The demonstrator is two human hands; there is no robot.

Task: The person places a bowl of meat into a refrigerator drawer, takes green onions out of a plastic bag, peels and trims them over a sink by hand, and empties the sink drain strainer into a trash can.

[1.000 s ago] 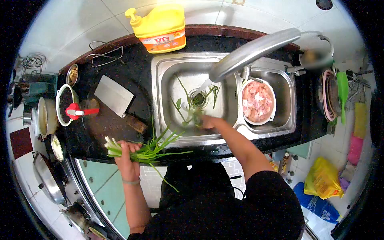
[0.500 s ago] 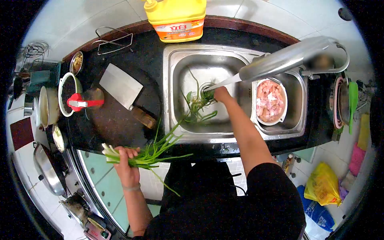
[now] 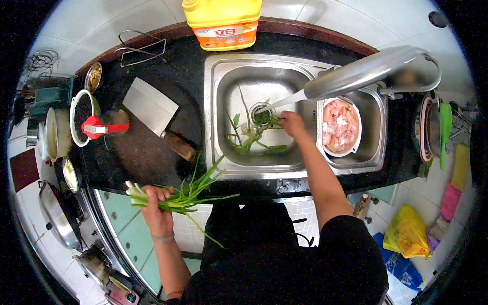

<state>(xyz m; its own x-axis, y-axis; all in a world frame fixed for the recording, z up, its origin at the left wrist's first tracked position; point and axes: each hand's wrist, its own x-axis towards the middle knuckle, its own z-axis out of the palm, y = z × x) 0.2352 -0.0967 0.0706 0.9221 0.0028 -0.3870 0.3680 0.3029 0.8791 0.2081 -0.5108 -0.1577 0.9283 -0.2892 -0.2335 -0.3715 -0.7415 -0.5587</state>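
Observation:
A bunch of green onions (image 3: 185,199) is in my left hand (image 3: 158,211), its white ends to the left, near the counter's front edge. My right hand (image 3: 293,125) is over the left sink basin, its fingers closed on green scraps (image 3: 274,121) beside the drain. Loose green scraps (image 3: 245,142) lie on the basin floor. Water runs from the faucet (image 3: 366,75) toward the drain. In the right basin stands a white bowl of cut meat (image 3: 339,127).
A cleaver (image 3: 150,105) lies on the dark round board (image 3: 147,157) left of the sink. Behind the sink stands a yellow detergent jug (image 3: 223,25). A wire rack (image 3: 142,48) and a pot with a red handle (image 3: 84,119) are at the left.
My right hand has moved from low in the basin to beside the drain and now pinches scraps. The faucet spout has swung right. My left hand still holds the green onions.

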